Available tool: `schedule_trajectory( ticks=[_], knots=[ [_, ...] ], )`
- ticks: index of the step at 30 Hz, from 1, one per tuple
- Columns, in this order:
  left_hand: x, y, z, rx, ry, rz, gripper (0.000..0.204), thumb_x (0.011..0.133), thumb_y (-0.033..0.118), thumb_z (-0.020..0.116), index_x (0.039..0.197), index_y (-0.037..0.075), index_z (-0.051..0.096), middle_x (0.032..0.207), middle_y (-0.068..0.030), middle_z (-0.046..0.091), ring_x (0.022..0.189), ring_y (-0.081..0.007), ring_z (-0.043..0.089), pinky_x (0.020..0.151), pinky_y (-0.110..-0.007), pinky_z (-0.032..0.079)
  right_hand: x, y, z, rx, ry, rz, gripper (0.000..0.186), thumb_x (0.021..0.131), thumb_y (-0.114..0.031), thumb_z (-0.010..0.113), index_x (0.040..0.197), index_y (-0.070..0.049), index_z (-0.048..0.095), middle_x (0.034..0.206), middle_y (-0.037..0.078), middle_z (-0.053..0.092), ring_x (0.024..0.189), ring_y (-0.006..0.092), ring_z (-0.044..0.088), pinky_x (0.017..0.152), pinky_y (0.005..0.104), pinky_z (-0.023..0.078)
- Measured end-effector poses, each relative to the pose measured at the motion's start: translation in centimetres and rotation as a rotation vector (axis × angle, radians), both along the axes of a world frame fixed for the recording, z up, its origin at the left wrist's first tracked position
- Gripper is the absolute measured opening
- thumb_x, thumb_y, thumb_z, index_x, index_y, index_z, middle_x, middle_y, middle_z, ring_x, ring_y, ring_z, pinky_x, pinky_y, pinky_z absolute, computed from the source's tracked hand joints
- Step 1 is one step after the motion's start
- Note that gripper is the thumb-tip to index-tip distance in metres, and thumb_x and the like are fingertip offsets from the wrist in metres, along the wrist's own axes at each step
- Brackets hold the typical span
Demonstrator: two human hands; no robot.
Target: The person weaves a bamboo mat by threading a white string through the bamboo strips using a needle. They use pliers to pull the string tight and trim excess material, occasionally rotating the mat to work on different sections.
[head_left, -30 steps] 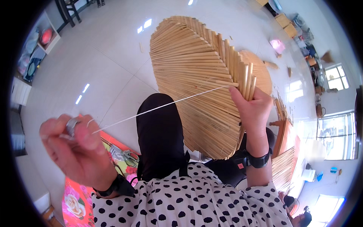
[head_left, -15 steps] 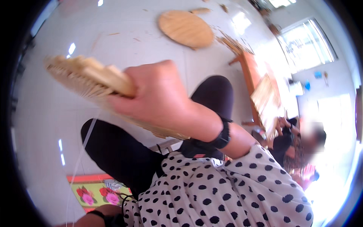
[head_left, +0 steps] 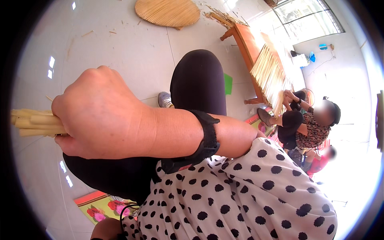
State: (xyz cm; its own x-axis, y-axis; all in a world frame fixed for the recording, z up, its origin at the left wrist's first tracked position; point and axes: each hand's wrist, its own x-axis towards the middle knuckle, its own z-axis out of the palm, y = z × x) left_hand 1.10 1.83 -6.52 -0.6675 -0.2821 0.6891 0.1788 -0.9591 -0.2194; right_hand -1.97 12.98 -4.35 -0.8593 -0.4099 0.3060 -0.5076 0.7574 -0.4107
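My right hand (head_left: 96, 116) is closed in a fist around a bundle of pale straw-like stalks (head_left: 36, 122). The cut ends of the stalks stick out to the left of the fist, and the rest of the bundle is hidden behind the hand and forearm. A black band sits on my right wrist. Of my left arm only a bit (head_left: 106, 230) shows at the lower edge; the left hand is out of the picture. My dark-clad knees (head_left: 198, 80) lie beyond and below the right forearm.
A round mat of stalks (head_left: 168, 12) lies on the tiled floor, with scraps nearby. At the right, an orange wooden bench (head_left: 248, 44) bears a sheet of stalks (head_left: 268, 72), which a seated person (head_left: 314, 130) handles. Another person sits behind. A flowered mat (head_left: 94, 206) lies lower left.
My right fist has moved left and a little down. The stalk piece, earlier fanned out with its long edge showing, now shows only its ends. The thin strand at the left is out of sight.
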Motion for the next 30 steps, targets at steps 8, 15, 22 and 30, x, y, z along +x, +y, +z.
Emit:
schedule_trajectory(
  ticks=[8,15,22,30],
  knots=[
    [-4.3,7.7,-3.3,0.911,0.042,-0.67,0.024,0.078,0.023,0.069,0.068,0.013,0.05,0.063,0.0061,0.046,0.057,-0.0066,0.049,0.058,-0.022,0.041,-0.6,0.1,-2.3,-0.256,0.085,0.05,0.023,0.064,-0.024,0.072,0.063,-0.004,0.062,0.05,0.01,0.052,0.047,0.032,0.054,0.048,0.0405,0.045],
    [-4.2,8.7,-3.2,1.089,-0.084,-0.628,0.033,0.07,0.024,0.079,0.06,0.013,0.05,0.061,0.0053,0.046,0.059,-0.0083,0.05,0.058,-0.023,0.043,0.2,-1.7,0.5,0.167,-0.06,-0.08,0.024,0.065,-0.026,0.072,0.063,-0.004,0.062,0.049,0.01,0.052,0.047,0.0314,0.054,0.048,0.04,0.045],
    [-4.3,8.3,-3.6,1.077,-0.158,-0.583,0.032,0.072,0.024,0.078,0.061,0.012,0.051,0.061,0.0048,0.047,0.058,-0.0087,0.05,0.058,-0.023,0.044,-0.5,-0.5,-1.4,-0.051,0.011,0.019,0.025,0.065,-0.026,0.072,0.064,-0.003,0.063,0.049,0.011,0.053,0.048,0.032,0.055,0.049,0.0399,0.046],
    [-4.8,8.1,-3.9,1.023,0.05,-0.653,0.027,0.077,0.027,0.072,0.066,0.012,0.054,0.062,0.004,0.049,0.057,-0.0094,0.05,0.057,-0.023,0.043,-0.8,-0.4,-1.9,-0.14,0.003,0.049,0.025,0.068,-0.027,0.07,0.06,-0.004,0.064,0.053,0.01,0.056,0.052,0.0301,0.058,0.053,0.0391,0.048]
  ],
)
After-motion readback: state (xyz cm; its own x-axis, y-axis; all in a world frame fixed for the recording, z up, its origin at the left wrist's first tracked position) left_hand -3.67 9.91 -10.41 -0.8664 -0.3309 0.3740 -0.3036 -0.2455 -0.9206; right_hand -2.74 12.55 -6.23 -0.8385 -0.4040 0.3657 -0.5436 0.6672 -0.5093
